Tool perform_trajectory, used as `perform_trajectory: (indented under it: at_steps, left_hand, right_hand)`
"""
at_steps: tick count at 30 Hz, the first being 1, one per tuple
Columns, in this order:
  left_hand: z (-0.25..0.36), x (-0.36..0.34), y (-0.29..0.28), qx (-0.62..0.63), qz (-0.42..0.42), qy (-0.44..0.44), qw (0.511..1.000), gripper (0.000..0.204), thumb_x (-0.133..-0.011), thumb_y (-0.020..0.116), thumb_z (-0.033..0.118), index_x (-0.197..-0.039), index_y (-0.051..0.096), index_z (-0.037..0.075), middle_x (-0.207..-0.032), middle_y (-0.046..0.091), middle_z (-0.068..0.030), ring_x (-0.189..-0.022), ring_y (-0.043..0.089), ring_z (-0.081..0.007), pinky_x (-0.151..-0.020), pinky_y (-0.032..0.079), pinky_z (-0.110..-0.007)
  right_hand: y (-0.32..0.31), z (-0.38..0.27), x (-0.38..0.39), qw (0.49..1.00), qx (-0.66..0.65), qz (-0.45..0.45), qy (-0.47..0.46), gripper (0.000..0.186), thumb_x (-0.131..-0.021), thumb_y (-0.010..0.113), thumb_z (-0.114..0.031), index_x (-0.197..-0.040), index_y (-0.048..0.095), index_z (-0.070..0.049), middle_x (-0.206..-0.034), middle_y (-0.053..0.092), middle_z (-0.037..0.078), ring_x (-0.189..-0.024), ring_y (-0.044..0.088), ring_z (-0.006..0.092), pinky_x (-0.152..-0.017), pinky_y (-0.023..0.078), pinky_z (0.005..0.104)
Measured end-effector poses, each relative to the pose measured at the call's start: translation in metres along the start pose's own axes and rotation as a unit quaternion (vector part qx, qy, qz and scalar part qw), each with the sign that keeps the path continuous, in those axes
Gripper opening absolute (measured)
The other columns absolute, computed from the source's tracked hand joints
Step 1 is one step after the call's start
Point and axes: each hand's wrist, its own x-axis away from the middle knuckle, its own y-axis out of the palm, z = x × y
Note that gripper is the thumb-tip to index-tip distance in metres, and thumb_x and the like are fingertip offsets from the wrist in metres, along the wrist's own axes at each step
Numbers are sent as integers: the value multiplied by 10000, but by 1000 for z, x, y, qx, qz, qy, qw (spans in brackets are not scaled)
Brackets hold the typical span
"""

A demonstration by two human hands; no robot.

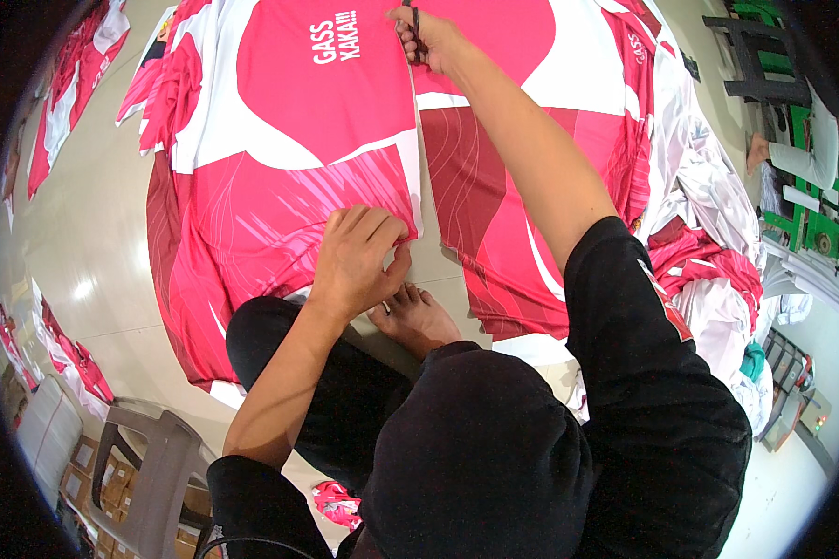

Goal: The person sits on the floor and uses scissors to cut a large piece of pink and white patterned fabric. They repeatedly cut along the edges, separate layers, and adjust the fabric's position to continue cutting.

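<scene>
A wide sheet of printed fabric (pixel 336 102) in red, pink, maroon and white lies spread on the floor. A gap runs up it from near my foot, parting it from a right-hand stretch of the same fabric (pixel 494 205). My left hand (pixel 359 256) is closed, pinching the left piece near its lower right corner. Far up at the top of this gap, my right hand (pixel 429 42) grips black-handled scissors (pixel 416 35). Their blades do not show clearly against the cloth. My bare foot (pixel 415 319) rests on the floor just below the gap.
White and red cloth (pixel 713 307) is heaped along the right side. More printed pieces (pixel 79 88) lie at the far left. A grey plastic chair (pixel 154 475) and cardboard boxes (pixel 112 484) stand at lower left. Green-framed equipment (pixel 806 228) and another person's leg (pixel 792 158) are at right.
</scene>
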Motion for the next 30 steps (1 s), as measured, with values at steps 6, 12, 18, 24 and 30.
perform_trajectory:
  at_steps: [6, 12, 18, 24, 30]
  left_hand:
    - [-2, 1, 0, 2, 1, -3, 1000, 262, -715, 793, 35, -931, 657, 93, -928, 652, -60, -895, 637, -294, -825, 463, -423]
    - [-2, 1, -3, 1, -2, -7, 1000, 267, -713, 791, 32, -930, 649, 96, -924, 648, -56, -889, 632, -293, -817, 457, -421]
    - [-2, 2, -4, 7, 1, -8, 1000, 271, -707, 791, 27, -928, 649, 95, -922, 648, -57, -892, 632, -293, -819, 457, -424]
    - [-4, 3, -3, 4, 4, -11, 1000, 269, -703, 789, 22, -922, 648, 92, -916, 648, -57, -895, 637, -292, -820, 459, -424]
    - [-3, 1, -6, 5, 4, -10, 1000, 279, -694, 788, 17, -926, 652, 92, -919, 651, -56, -895, 638, -290, -818, 457, -424]
  right_hand:
    - [-2, -1, -15, 1000, 6, 10, -5, 224, -968, 708, -387, -873, 619, -205, -610, 468, -91, -488, 389, 78, -452, 327, 276]
    - [1, -2, -16, 1000, -1, 7, 0, 220, -970, 716, -378, -876, 620, -203, -611, 471, -93, -490, 386, 72, -448, 331, 268]
    - [-1, 3, -29, 1000, -14, -1, -5, 221, -998, 698, -375, -893, 628, -194, -625, 479, -92, -493, 393, 69, -448, 335, 266]
    - [1, 5, -33, 1000, -5, 14, 4, 238, -1018, 693, -370, -885, 637, -180, -626, 487, -81, -491, 402, 73, -439, 344, 265]
    - [-5, 10, -43, 1000, -5, -1, 12, 282, -1009, 711, -362, -803, 625, -190, -607, 496, -74, -484, 432, 74, -433, 357, 268]
